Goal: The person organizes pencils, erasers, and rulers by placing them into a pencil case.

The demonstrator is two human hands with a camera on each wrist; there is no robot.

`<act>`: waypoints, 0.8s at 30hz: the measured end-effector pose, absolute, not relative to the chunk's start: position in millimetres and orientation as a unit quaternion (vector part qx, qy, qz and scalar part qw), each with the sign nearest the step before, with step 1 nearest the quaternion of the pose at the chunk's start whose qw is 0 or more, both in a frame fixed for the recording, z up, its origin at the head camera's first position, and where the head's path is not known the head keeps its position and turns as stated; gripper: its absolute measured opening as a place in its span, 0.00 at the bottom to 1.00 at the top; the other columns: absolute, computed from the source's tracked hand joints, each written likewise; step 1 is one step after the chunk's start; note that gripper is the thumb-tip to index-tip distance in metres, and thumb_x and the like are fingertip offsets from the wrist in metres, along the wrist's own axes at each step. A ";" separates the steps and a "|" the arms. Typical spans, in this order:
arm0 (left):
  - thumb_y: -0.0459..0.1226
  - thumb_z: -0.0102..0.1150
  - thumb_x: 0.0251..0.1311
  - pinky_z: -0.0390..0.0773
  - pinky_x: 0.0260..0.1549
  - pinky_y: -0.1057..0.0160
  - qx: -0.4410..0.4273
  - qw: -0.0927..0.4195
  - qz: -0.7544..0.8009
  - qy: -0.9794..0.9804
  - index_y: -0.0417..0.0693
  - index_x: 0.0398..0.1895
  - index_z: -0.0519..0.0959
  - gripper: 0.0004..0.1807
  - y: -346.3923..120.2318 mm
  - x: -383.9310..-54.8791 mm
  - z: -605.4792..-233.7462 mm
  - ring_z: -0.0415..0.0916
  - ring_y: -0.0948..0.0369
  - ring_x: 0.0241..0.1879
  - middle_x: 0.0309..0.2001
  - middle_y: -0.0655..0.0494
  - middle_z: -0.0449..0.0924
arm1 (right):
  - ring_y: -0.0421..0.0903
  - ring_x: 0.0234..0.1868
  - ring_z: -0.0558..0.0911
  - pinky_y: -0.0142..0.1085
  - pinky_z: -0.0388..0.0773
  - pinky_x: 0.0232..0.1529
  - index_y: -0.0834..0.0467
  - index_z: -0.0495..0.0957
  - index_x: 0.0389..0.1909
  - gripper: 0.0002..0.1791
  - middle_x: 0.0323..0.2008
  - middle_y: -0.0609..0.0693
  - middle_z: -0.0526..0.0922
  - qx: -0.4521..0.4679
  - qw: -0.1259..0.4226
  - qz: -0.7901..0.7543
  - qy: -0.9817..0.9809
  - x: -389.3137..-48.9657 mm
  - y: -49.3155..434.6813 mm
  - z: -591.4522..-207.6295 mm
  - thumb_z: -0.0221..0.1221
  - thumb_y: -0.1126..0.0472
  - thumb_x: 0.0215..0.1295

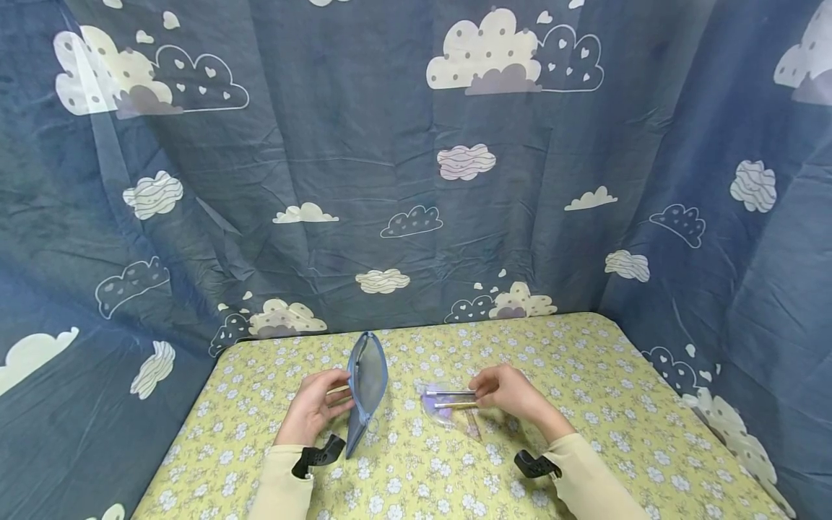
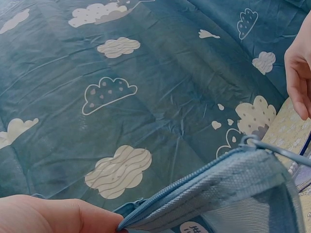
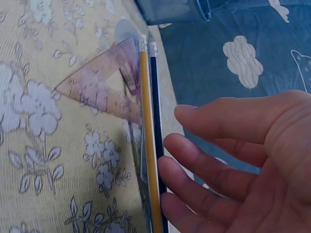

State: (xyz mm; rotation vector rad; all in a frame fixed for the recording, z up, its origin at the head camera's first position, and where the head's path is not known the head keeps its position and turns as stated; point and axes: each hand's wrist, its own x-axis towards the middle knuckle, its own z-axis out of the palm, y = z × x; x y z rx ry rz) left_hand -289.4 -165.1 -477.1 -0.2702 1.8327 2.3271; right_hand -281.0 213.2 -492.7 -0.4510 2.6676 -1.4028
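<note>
My left hand (image 1: 315,408) grips the side of a blue zip pouch (image 1: 369,372), which stands on edge with its mouth unzipped and its grey lining showing. In the left wrist view the thumb (image 2: 73,216) pinches the fabric beside the zip (image 2: 189,182). Over at the right, my right hand (image 1: 507,393) is at a yellow pencil (image 3: 148,131) and a dark blue pencil (image 3: 156,107), which lie side by side. Its fingertips are right along the dark blue one, thumb spread apart from them. Under the pencils is a clear, purple-tinted set square (image 3: 92,82).
The table wears a yellow floral cloth (image 1: 552,361). Dark blue curtains (image 1: 351,144) with cloud prints hang behind it and along both sides. A small pink-purple piece (image 3: 130,80) lies on the set square, close to the pencils.
</note>
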 end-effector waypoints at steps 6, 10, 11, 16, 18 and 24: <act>0.37 0.63 0.63 0.82 0.47 0.49 -0.091 0.084 0.778 0.616 0.41 0.42 0.82 0.08 -165.9 -290.0 -477.7 0.82 0.48 0.44 0.41 0.48 0.80 | 0.51 0.37 0.83 0.41 0.82 0.37 0.66 0.84 0.44 0.16 0.36 0.59 0.85 -0.156 0.054 -0.445 0.880 -281.2 216.0 -495.6 0.68 0.77 0.52; 0.37 0.63 0.63 0.82 0.47 0.49 -0.090 0.087 0.776 0.618 0.40 0.42 0.82 0.09 -167.7 -289.9 -478.2 0.81 0.47 0.45 0.43 0.46 0.80 | 0.51 0.36 0.82 0.39 0.81 0.35 0.65 0.84 0.43 0.16 0.36 0.58 0.85 -0.173 0.065 -0.436 0.881 -280.7 218.4 -495.5 0.67 0.78 0.51; 0.37 0.64 0.63 0.82 0.47 0.49 -0.091 0.088 0.777 0.617 0.40 0.42 0.82 0.09 -168.0 -289.9 -478.2 0.81 0.47 0.45 0.43 0.46 0.80 | 0.52 0.36 0.82 0.39 0.81 0.34 0.65 0.84 0.43 0.16 0.36 0.58 0.84 -0.177 0.067 -0.433 0.881 -280.8 219.1 -495.4 0.67 0.78 0.51; 0.37 0.64 0.62 0.82 0.46 0.49 -0.095 0.088 0.778 0.615 0.39 0.43 0.82 0.10 -168.4 -291.2 -478.7 0.81 0.47 0.45 0.43 0.46 0.80 | 0.52 0.37 0.83 0.40 0.81 0.33 0.65 0.84 0.47 0.18 0.36 0.57 0.85 -0.193 0.069 -0.416 0.886 -281.5 223.0 -495.3 0.67 0.77 0.54; 0.37 0.64 0.63 0.82 0.46 0.50 -0.094 0.088 0.777 0.617 0.39 0.44 0.82 0.11 -168.3 -291.8 -478.9 0.81 0.47 0.45 0.43 0.46 0.80 | 0.52 0.37 0.83 0.40 0.81 0.32 0.65 0.84 0.47 0.18 0.36 0.56 0.85 -0.197 0.068 -0.408 0.889 -281.7 224.5 -495.4 0.67 0.77 0.54; 0.37 0.64 0.63 0.82 0.46 0.50 -0.095 0.089 0.778 0.615 0.39 0.45 0.81 0.12 -167.8 -292.4 -479.0 0.80 0.48 0.45 0.43 0.47 0.80 | 0.50 0.35 0.82 0.38 0.80 0.30 0.64 0.84 0.47 0.19 0.34 0.56 0.84 -0.199 0.068 -0.395 0.894 -282.8 227.8 -497.8 0.67 0.78 0.52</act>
